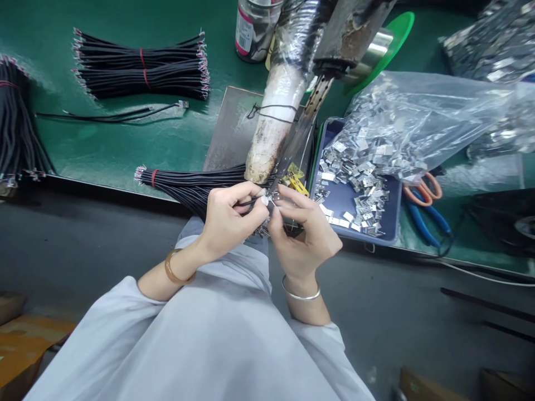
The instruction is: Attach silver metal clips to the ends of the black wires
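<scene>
My left hand (228,220) is closed in a pinch on a thin black wire at the front edge of the green bench. My right hand (303,231) is closed too, its fingertips pressing a small metal shell (271,200) against the wire's end. Both hands meet just below a wrapped soldering tool (276,120) that slants down from above. A bundle of black wires (188,181), tied with a red band, lies on the bench edge behind my left hand. To the right of my right hand stands a blue tray (390,214) with several metal shells.
A clear bag of metal shells (401,122) spills into the tray. More tied wire bundles (142,64) lie at the back left and another bundle (14,128) at the far left. Orange and blue-handled cutters (426,209) lie right of the tray. A jar (254,28) stands at the back.
</scene>
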A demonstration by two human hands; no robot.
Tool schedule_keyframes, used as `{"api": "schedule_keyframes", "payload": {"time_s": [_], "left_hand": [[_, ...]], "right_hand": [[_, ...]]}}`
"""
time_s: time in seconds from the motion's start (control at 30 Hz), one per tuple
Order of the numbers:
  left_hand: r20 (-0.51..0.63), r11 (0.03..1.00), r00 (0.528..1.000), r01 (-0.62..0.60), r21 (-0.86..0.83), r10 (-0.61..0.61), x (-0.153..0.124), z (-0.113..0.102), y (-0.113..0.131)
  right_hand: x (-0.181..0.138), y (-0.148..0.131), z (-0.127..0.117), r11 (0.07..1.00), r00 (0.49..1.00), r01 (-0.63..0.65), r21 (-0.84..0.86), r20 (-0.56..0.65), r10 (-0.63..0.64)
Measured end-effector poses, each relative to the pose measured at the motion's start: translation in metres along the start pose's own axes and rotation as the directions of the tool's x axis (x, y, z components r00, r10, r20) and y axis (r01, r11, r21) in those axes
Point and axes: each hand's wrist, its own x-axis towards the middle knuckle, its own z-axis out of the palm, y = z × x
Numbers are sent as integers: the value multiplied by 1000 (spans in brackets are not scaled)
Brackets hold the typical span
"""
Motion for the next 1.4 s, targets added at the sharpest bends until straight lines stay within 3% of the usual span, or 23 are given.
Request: {"api": "schedule_keyframes", "payload": {"time_s": [0.17,0.3,0.4,0.5,0.57,0.67,0.77,0.87,1.03,1.17,1.4], "left_hand": [[77,999,996,31,25,-33,0,-4,0],[103,995,993,-68,72,60,-3,-5,-4],[135,975,975,-192,110,177,-6,-6,-8],[183,933,933,-336,129,311,-6,-11,-11],[212,923,915,-370,106,343,-4,-16,-12],[258,955,924,-297,15,284,0,-24,-12],[285,979,936,-201,-39,204,1,-26,-12],[244,994,963,-110,-12,110,-2,-22,-12],[119,997,990,-80,18,77,-7,-12,-12],[29,998,999,-45,39,44,-9,-6,-9],[-53,987,992,-104,123,111,-5,3,-10]], "right_hand": [[-6,2,-4,1000,998,30,3,53,-31],[-9,4,-6,998,999,-38,43,33,36],[-6,5,-7,968,977,-212,132,54,207],[1,5,-9,863,890,-441,248,247,384],[4,5,-10,804,846,-507,311,359,395],[4,6,-10,860,885,-424,286,334,325],[-1,9,-7,987,975,-124,103,198,102],[-5,10,-5,998,989,66,-17,136,-63],[-9,8,-4,995,998,67,-75,3,-67],[-10,5,-3,988,993,114,-105,29,-112],[-6,7,5,998,999,-54,26,-3,55]]}}
